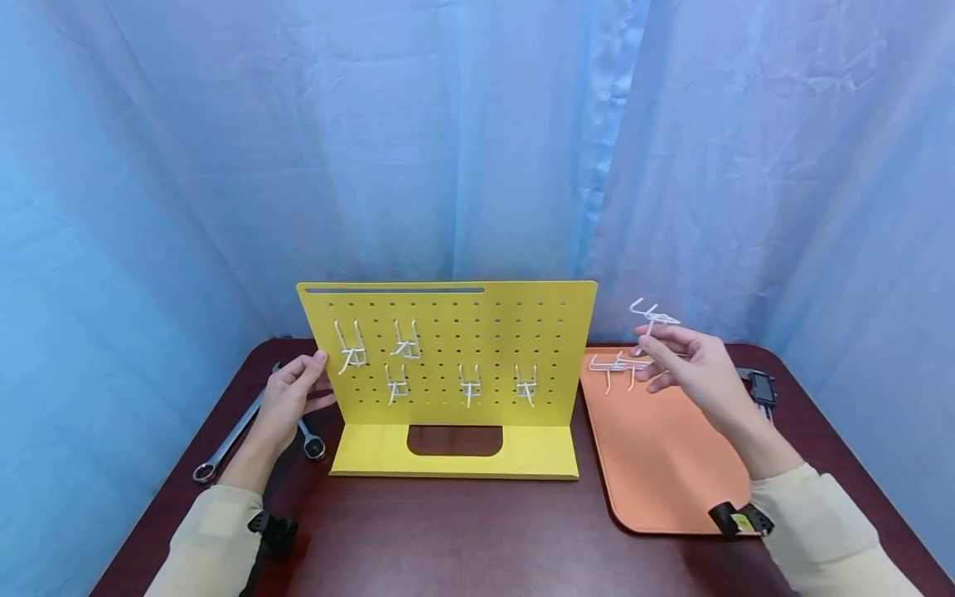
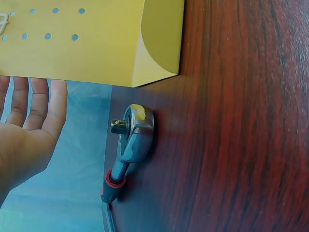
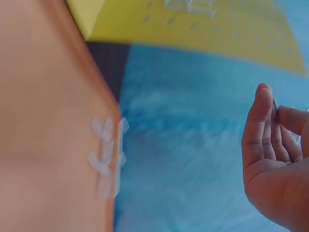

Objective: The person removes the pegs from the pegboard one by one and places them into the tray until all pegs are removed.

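Plainly, left hand (image 1: 287, 398) pinches pegboard (image 1: 438, 356) edge; right hand (image 1: 694, 365) holds white hook (image 1: 660, 317), seemingly clear above tray (image 1: 664, 464).

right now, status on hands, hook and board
Left fingers hold board at left edge. Right fingers pinch hook, apart from board. Five other hooks mounted. Nothing visible between.

Left of the right grip (image 1: 686, 356), a gap leads toward the yellow pegboard (image 1: 440, 365), whose jutting mounted hooks (image 1: 525, 388) obstruct a sweep close along its face. Below and left of this grip, loose hooks (image 1: 608, 365) crowd the far end of the tray (image 1: 664, 464); nearer the person, a hand could pass low over it. Beyond both grips, the curtain (image 1: 515, 166) bounds forward reach. Right of the left grip (image 1: 287, 402), the upright panel blocks passage; below it, a ratchet (image 1: 314, 448) obstructs the table (image 1: 448, 531).
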Demonstrator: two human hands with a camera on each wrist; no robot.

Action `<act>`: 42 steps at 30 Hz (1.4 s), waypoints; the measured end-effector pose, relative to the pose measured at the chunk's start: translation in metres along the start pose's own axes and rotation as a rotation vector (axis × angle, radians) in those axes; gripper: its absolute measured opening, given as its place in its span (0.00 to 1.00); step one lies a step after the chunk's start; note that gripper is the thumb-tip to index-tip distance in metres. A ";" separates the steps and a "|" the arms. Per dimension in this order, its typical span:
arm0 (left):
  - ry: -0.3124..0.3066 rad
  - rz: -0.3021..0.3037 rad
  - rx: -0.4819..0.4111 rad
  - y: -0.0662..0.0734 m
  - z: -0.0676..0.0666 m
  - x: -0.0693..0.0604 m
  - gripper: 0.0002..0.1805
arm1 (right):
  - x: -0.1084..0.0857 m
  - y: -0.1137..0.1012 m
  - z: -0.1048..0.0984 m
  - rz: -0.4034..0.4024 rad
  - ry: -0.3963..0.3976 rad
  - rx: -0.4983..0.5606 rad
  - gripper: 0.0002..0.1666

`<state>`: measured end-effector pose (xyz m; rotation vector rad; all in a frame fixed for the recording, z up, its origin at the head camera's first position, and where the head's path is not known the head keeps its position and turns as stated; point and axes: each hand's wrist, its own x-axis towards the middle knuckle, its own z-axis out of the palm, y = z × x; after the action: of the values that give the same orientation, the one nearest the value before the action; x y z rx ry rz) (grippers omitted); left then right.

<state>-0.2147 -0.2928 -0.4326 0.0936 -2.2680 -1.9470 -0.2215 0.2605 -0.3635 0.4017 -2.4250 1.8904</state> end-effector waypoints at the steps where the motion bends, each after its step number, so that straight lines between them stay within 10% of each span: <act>1: 0.001 0.000 -0.001 0.000 0.000 0.000 0.28 | 0.002 0.007 -0.006 0.012 0.013 -0.001 0.21; 13: 0.001 0.005 -0.007 0.002 0.000 -0.001 0.25 | 0.010 0.074 -0.052 0.249 0.090 0.079 0.15; 24: -0.010 0.008 0.002 0.001 0.001 -0.001 0.25 | 0.016 0.113 -0.061 0.406 0.086 0.074 0.32; 42: -0.007 0.003 -0.002 0.003 0.000 -0.002 0.26 | 0.025 0.137 -0.064 0.543 0.020 0.051 0.37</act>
<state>-0.2128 -0.2919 -0.4303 0.0830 -2.2694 -1.9504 -0.2848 0.3481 -0.4724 -0.3119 -2.6677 2.1191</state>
